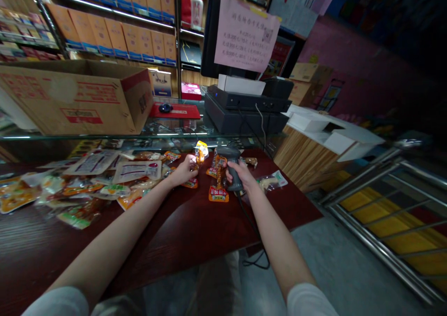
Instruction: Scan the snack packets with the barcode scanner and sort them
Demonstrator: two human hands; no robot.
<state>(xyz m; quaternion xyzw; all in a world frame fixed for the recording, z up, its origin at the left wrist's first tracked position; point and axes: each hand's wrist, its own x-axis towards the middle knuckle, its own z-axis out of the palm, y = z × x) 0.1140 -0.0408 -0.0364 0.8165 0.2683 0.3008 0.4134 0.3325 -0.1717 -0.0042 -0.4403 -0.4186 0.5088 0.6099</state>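
My right hand point(240, 174) is wrapped round the grip of a dark handheld barcode scanner point(234, 178), its head pointing left and its cable hanging down past the table edge. Between the fingers of my left hand point(184, 171) is a small vacuum-packed snack point(200, 153), brown with a yellow and white label lit brightly. Several similar snack packets lie under and beside the scanner, one with a red and orange label point(219, 194) facing me. Right of my right hand lies a clear packet point(272, 182) with pale contents.
A heap of plastic-packed foods point(104, 176) covers the table's left side. Behind it, an open cardboard box point(87, 101) stands on a glass counter, with a mouse point(165, 107) and a monitor carrying a pink paper sign point(246, 34). Metal railing point(377, 204) stands at right.
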